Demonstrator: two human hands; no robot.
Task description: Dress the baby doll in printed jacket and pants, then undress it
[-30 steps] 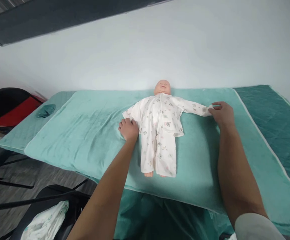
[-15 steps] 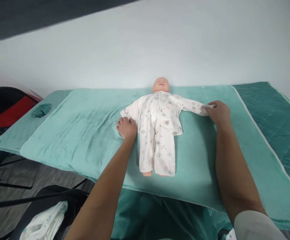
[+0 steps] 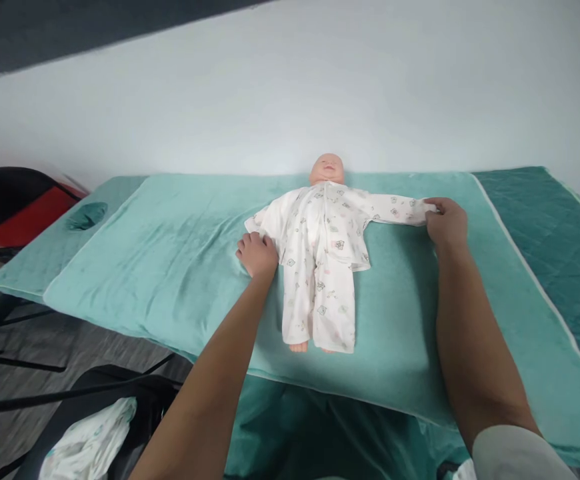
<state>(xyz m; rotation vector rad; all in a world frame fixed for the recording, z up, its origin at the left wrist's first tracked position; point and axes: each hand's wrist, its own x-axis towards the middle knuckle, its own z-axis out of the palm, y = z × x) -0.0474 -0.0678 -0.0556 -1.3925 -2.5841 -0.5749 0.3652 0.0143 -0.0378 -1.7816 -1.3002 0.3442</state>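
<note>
A baby doll (image 3: 327,169) lies face up on a green padded mat. It wears a white patterned jacket (image 3: 320,217) and matching white pants (image 3: 319,300), with its feet showing below the hems. My right hand (image 3: 446,221) pinches the cuff end of the sleeve (image 3: 397,209) on the right, which is drawn out straight to the side. Beside the doll's other sleeve (image 3: 265,220), my left hand (image 3: 257,255) rests low, fingers loosely bent and slightly apart, touching the cloth near its lower edge. The doll's hands are hidden.
The green mat (image 3: 170,247) covers a long bed against a white wall (image 3: 290,93). A round hole (image 3: 87,216) is at its left end. A folded white printed cloth or diaper (image 3: 90,440) lies on a black chair (image 3: 155,400) at lower left. A dark panel (image 3: 95,30) hangs above.
My right hand has moved slightly outward and up with the cuff, and that sleeve now lies straighter. My left hand stays by the other sleeve. The view has shifted slightly.
</note>
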